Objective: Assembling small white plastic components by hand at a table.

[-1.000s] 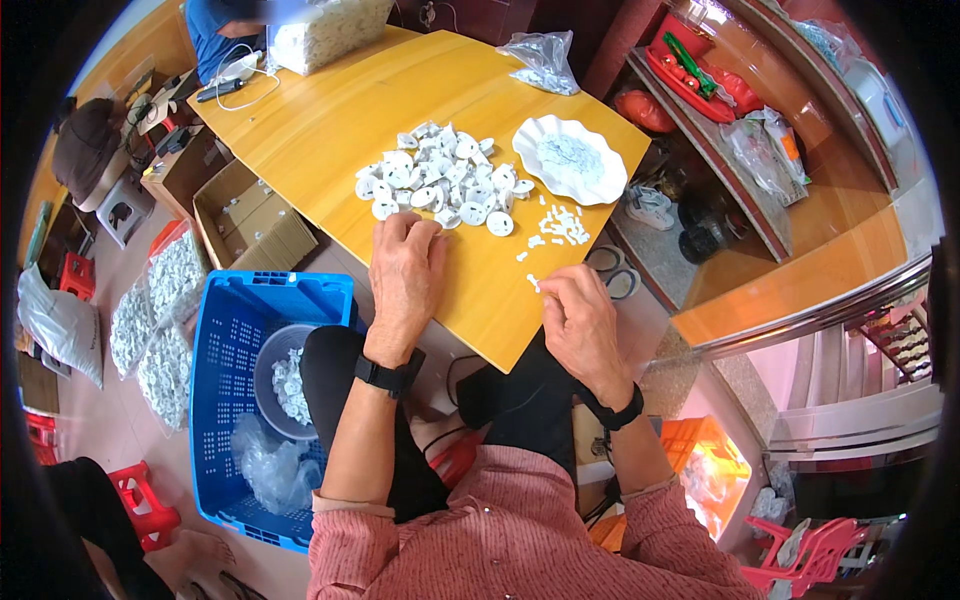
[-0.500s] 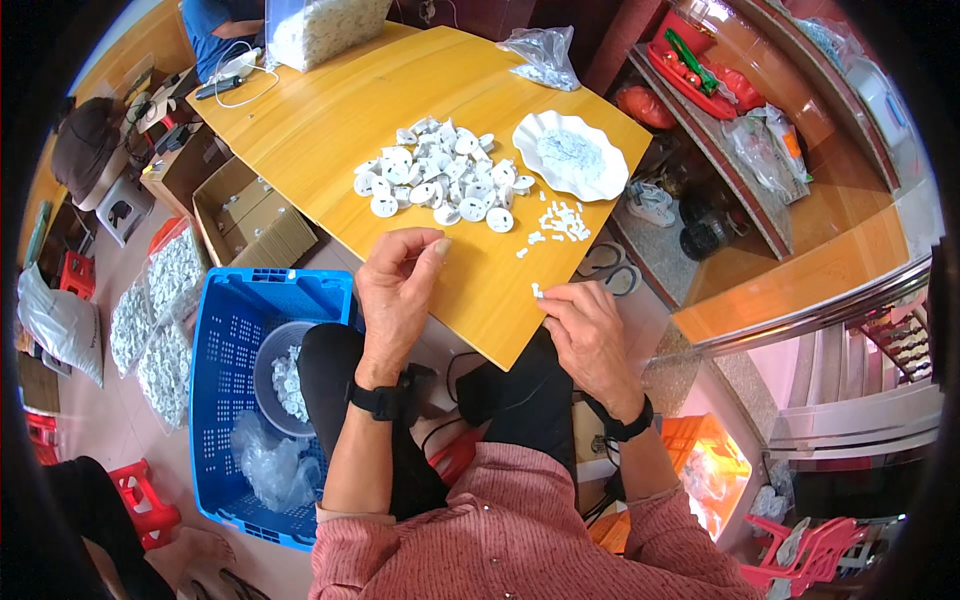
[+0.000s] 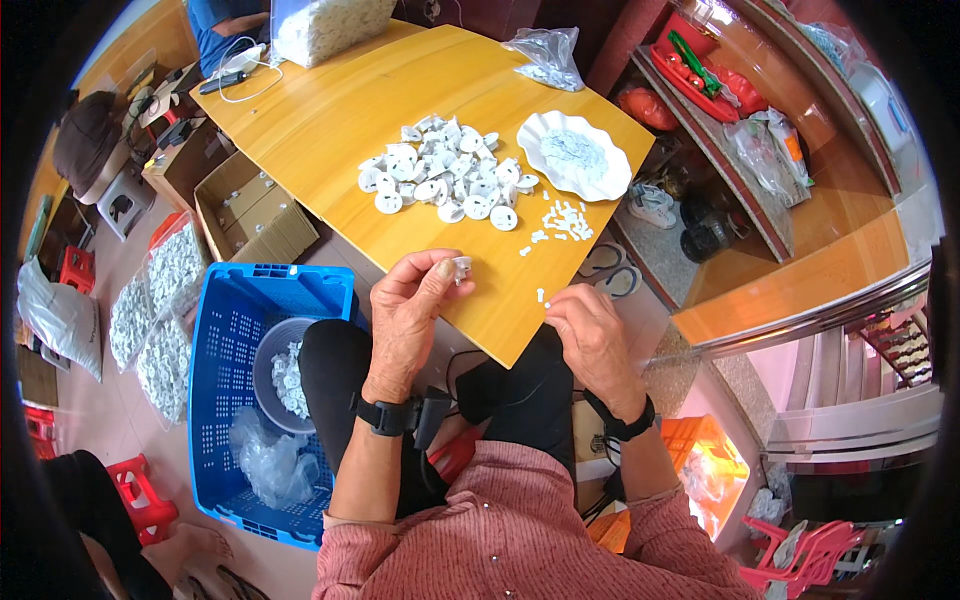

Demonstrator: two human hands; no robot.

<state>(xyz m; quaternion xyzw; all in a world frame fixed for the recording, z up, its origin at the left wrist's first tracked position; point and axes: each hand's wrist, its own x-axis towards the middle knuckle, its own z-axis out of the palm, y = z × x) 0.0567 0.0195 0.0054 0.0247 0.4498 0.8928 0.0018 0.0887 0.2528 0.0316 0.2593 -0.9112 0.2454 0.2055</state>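
Note:
My left hand [image 3: 408,305] is closed around a white round plastic part [image 3: 461,269], pinched between thumb and fingers above the table's near edge. At the table's near right corner, my right hand [image 3: 588,328] has thumb and fingertips pressed together. A tiny pale spot shows at those fingertips, too small to make out. Just beside them lies one small white peg-like piece [image 3: 541,296]. Farther back are a heap of white round plastic parts [image 3: 440,170] and a scatter of small white pegs [image 3: 567,221]. A scalloped white dish [image 3: 610,182] holds tiny pale pieces.
The yellow wooden table [image 3: 330,130] also bears a clear bag [image 3: 548,55] and a clear bin [image 3: 325,32] of white parts. To my left stands a blue crate [image 3: 215,400] with a grey bucket [image 3: 268,375] inside. A person's blue sleeve [image 3: 208,35] shows at the far left.
My left hand has shifted slightly right and downward and turned, so the white round part now shows in it. My right hand has moved slightly away from the small white piece.

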